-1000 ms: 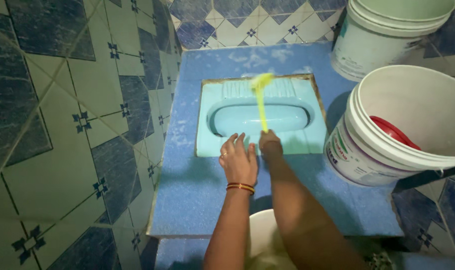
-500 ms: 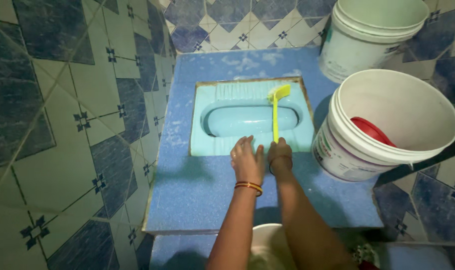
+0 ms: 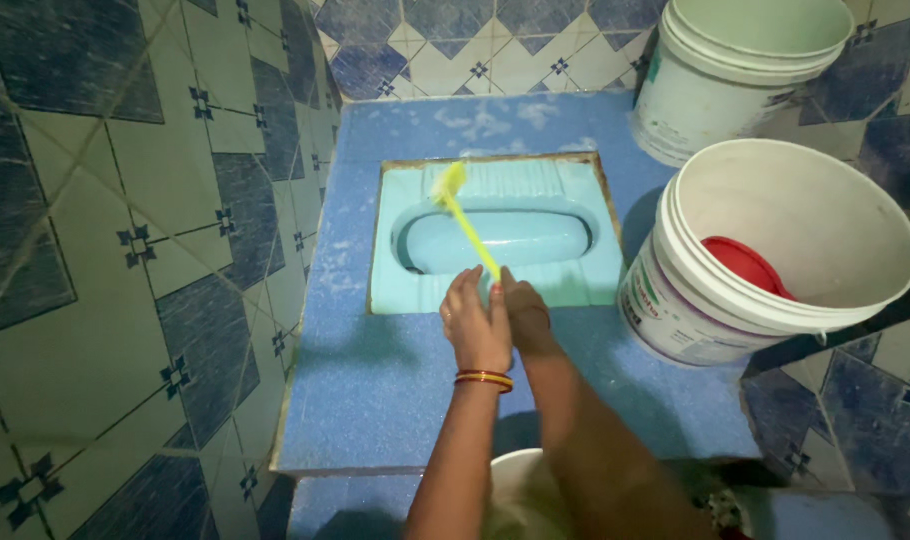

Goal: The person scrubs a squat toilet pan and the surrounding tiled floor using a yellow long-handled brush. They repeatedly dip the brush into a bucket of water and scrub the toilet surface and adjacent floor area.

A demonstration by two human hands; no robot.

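A light blue squat toilet pan (image 3: 575, 190) is set into a raised blue tiled platform (image 3: 375, 370). Both of my hands grip the handle of a yellow toilet brush (image 3: 462, 218). My left hand (image 3: 475, 325), with bangles at the wrist, closes on the handle's near end beside my right hand (image 3: 523, 312). The brush head rests on the pan's left rim, near its back corner, and the handle slants back toward my hands at the pan's front edge.
A large white bucket (image 3: 805, 325) holding a red mug (image 3: 743, 265) stands right of the pan. A second white bucket (image 3: 720, 100) sits behind it by the back wall. Blue and cream tiled walls (image 3: 125, 260) close in on the left. A white vessel (image 3: 520, 490) lies below my arms.
The brush head has swung from the pan's right rim across to its left rim. Both hands have stayed on the handle at the front edge.
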